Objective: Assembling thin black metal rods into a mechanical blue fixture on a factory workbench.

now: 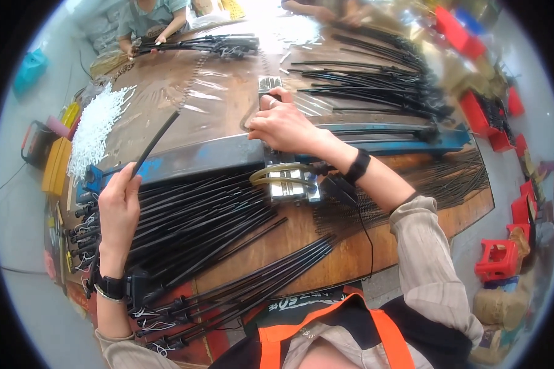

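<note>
My left hand [118, 203] is closed around a black rod [157, 141], which slants up and away to the right. On the central fixture, my right hand [283, 123] has its fingers curled beside a small metal block [269, 83]; what they grip is hidden. Below that hand sits a silver metal unit [287, 186] with a yellowish hose [271, 175] looped by it. The fixture stands on a long grey-blue metal beam [197, 154] running across the table. Many black rods [191, 209] with wired ends lie in a pile between me and the beam.
White short tubes [98, 132] are heaped at the left. More black rods [369, 83] lie at the far right, and thin dark rods [406, 187] nearer. Across the table a person's hands [160, 40] hold a rod bundle. A red stool [497, 259] stands on the right floor.
</note>
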Motion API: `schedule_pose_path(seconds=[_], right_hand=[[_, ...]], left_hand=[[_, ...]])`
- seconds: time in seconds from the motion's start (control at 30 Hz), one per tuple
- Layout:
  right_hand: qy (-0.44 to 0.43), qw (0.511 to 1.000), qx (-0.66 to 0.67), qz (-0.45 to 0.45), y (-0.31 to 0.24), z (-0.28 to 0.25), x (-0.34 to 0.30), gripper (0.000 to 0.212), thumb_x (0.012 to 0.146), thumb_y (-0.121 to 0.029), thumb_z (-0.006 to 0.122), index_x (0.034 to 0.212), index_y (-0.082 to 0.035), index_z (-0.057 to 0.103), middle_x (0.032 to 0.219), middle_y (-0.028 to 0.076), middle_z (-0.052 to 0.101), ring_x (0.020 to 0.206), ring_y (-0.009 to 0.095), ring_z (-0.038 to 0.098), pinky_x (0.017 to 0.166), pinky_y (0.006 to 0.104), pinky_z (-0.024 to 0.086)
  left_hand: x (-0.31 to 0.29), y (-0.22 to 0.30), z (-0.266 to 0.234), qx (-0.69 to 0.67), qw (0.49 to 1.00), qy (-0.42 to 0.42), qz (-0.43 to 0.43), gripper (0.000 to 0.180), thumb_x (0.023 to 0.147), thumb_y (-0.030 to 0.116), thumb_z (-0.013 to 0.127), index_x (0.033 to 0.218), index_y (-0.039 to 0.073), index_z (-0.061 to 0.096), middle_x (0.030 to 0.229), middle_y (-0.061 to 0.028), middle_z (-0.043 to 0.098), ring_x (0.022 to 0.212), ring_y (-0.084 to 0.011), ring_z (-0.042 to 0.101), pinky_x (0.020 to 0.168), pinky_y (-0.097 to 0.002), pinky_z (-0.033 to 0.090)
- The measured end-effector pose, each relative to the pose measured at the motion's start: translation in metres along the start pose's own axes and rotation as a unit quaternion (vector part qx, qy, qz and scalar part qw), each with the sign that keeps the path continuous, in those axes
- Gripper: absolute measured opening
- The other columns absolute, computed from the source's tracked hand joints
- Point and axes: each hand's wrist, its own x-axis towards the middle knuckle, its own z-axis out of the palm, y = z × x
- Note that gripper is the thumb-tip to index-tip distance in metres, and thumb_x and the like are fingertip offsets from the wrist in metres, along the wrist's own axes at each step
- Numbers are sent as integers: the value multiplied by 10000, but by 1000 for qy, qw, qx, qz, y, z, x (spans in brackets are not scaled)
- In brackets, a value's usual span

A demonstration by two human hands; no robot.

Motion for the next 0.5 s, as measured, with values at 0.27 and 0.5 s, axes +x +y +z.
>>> schedule_pose_path(seconds=[0.27,0.5], right_hand=[[86,969,-213,94,59,-63,-131,94,795,-50,694,825,-138,683,764,1,653,946,213,564,1011,412,287],[98,941,-293,140,103,-147,-217,56,796,-85,641,837,-77,679,783,83,662,869,286,591,829,407,429]], left_hand=[[13,-15,8,-1,1000,-27,-15,201,932,44,598,1125,-3,630,857,-193,615,759,-349,605,683,-377,481],[55,20,118,-66,984,-96,137,84,894,107,586,934,48,630,881,-187,650,829,-376,642,693,-458,525]])
